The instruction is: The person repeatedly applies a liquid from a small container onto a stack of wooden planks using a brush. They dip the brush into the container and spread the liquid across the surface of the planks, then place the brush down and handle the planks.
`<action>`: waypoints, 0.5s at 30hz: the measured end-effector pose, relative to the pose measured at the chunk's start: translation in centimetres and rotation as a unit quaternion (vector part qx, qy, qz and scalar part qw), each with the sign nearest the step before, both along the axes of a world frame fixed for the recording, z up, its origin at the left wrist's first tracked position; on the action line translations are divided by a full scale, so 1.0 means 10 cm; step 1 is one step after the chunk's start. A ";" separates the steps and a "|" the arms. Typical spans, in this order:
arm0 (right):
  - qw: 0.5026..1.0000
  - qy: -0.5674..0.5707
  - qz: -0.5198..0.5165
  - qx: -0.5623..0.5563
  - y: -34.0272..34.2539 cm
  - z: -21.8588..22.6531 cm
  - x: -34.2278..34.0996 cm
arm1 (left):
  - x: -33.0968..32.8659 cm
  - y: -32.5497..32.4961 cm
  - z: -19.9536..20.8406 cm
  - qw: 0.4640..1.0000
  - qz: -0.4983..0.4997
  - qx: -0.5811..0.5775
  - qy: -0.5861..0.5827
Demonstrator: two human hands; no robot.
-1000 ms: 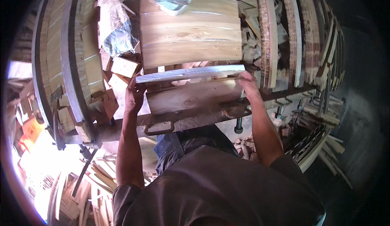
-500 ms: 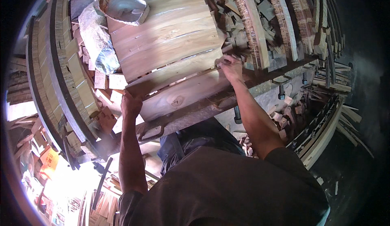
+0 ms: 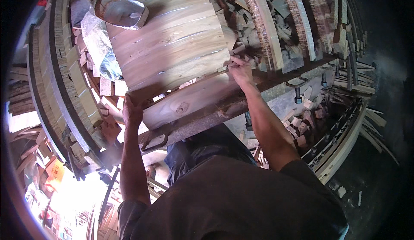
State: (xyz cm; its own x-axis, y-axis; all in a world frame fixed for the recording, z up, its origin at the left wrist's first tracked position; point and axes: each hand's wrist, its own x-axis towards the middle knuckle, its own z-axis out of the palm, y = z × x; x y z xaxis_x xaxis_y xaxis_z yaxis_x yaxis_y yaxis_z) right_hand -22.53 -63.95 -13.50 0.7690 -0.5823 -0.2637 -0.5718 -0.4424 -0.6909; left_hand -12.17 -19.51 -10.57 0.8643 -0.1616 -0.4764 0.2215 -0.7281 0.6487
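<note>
L hand (image 3: 133,109) & R hand (image 3: 240,71) clamped on 1 plank (image 3: 181,76), its ends in grip, length btwn; 1 board (image 3: 183,101) nr rack (image 3: 202,118)'s front edge; 1 cut bottle (image 3: 118,10), panel (image 3: 168,41)'s L edge.

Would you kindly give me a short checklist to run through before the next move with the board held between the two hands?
1. Left hand on the left end of the held board: ok.
2. Right hand on its right end: ok.
3. Held board tight against the panel along its whole length: cannot tell; its left end lies in shadow.
4. Knotted board closed up to the held board: not ok; a gap shows between them.
5. Panel top free of loose items: not ok; a cut-open container rests on it.
</note>
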 end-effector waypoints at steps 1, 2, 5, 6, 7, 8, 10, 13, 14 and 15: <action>0.999 0.006 -0.019 0.026 0.01 0.00 0.00 | -0.01 0.02 -0.02 1.000 -0.001 0.005 -0.004; 0.998 0.013 -0.038 0.052 0.01 0.01 0.00 | -0.01 0.02 -0.06 1.000 -0.001 0.011 -0.007; 0.990 0.086 0.075 -0.085 0.06 0.32 0.17 | 0.00 -0.19 0.32 1.000 0.009 0.014 0.004; 0.991 0.074 0.077 -0.085 0.02 0.23 0.11 | 0.00 -0.16 0.28 1.000 0.011 0.016 0.001; 0.991 0.064 0.078 -0.086 -0.04 0.15 0.05 | 0.00 -0.14 0.23 1.000 0.012 0.018 -0.001; 0.992 0.054 0.078 -0.087 -0.09 0.05 -0.02 | 0.04 -0.16 0.19 0.994 -0.020 0.103 -0.007; 0.992 0.044 -0.045 0.106 -0.01 0.18 0.01 | 0.06 -0.17 0.24 0.996 -0.012 0.090 0.004; 0.973 -0.011 -0.089 0.214 0.02 0.19 0.02 | 0.05 -0.13 0.28 0.992 -0.022 0.127 0.006; 0.968 -0.030 -0.103 0.229 0.00 0.12 0.00 | 0.07 -0.15 0.36 0.992 -0.030 0.120 -0.002; 0.965 -0.027 -0.114 0.233 0.01 0.14 0.02 | 0.07 -0.17 0.39 0.991 -0.035 0.131 -0.001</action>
State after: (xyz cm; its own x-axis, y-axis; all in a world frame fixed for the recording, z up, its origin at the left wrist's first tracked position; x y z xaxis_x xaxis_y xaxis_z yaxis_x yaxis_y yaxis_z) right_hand -22.36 -63.84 -12.13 0.6544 -0.5659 -0.5014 -0.5759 0.0567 -0.8156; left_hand -11.43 -21.20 -6.63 0.8563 -0.0919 -0.5083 0.1636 -0.8851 0.4357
